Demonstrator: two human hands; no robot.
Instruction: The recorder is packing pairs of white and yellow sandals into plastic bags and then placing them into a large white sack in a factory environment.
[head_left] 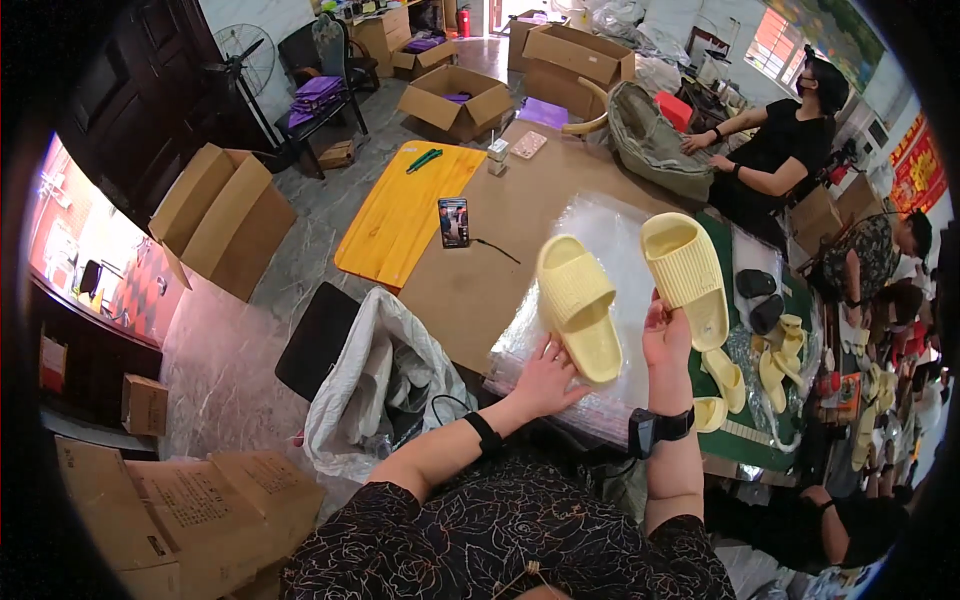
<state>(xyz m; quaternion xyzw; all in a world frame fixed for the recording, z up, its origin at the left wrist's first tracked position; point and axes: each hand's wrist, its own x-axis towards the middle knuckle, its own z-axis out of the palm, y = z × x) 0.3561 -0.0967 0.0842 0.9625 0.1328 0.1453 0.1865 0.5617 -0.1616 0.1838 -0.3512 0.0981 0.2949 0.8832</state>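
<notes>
A pale yellow slide slipper [580,312] with a ribbed strap lies on a stack of clear plastic bags [520,335] in front of me. Beside its heel, my left hand [548,380] rests on the bags with fingers spread; whether a fingertip touches the slipper I cannot tell. The matching slipper [690,275] is to the right, held at its edge by my right hand [664,332], its fingers closed on it. More yellow slippers [727,380] lie just to the right on a green mat [745,440], along with a pair of black slippers [760,300].
A phone [453,222] stands on the table beyond a cable. A yellow board [405,215] carries a green cutter [424,160]. A white woven sack [385,390] stands left, cardboard boxes [225,220] farther out. A co-worker [780,140] handles a grey-green sack [650,140] at the far right.
</notes>
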